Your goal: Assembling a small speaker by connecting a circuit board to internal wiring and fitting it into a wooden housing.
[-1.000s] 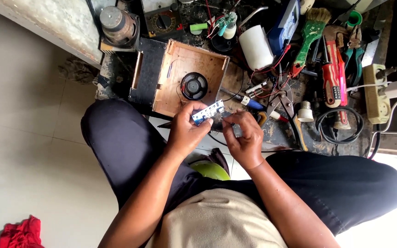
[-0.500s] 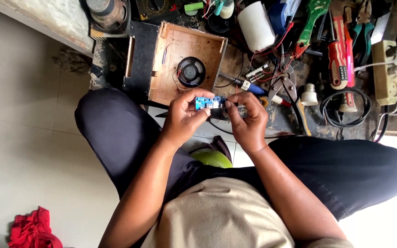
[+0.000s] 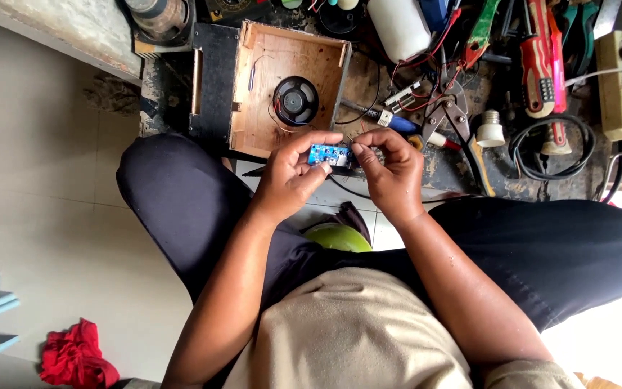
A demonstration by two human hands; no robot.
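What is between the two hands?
A small blue circuit board, pinched between the left hand and right hand, seen in the head view.

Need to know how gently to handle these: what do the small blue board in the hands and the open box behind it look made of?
Small blue board: looks like a rigid circuit board with a glossy blue coating and small parts on it, pinched between left hand and right hand. Open box: bare, unfinished wood, likely plywood; pale matte grain shows.

- One head-worn view looks steeply down from close above the seated person's lap.
- It faces the cluttered workbench (image 3: 426, 173) running along 12 o'clock, tiled floor (image 3: 44, 187) at 9 o'clock.
- The forearms enter from 6 o'clock.
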